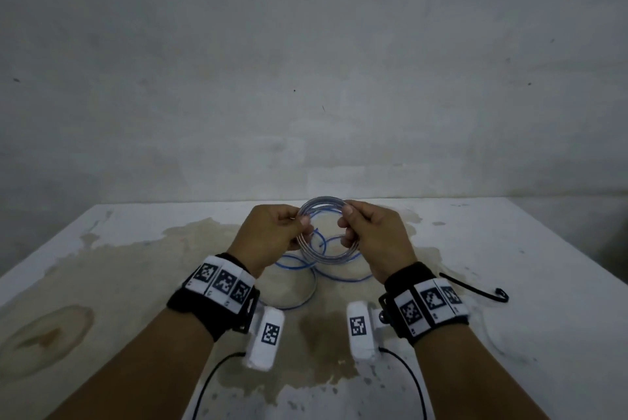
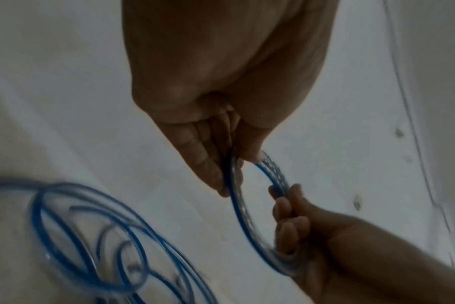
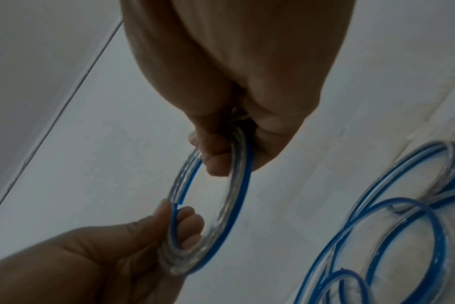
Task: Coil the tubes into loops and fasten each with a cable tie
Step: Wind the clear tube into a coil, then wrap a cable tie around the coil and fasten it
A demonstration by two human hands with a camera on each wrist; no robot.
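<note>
Holding coiled tube (image 1: pixel 323 233) upright above table (image 1: pixel 136 266), L hand (image 1: pixel 272 236) & R hand (image 1: pixel 373 236) pinching opposite sides; loop faces person. Loose tube (image 1: pixel 299 270) sprawls flat beneath. Black cable tie (image 1: pixel 475 287), prob., lies right.

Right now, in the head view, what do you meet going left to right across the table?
Brown ring stain → left hand → coiled tube held up between both hands → right hand → black cable tie lying on the table.

glossy clear plastic tube (image 1: pixel 323 212) with blue stripe; matt, stained white table (image 1: pixel 136 249)
</note>
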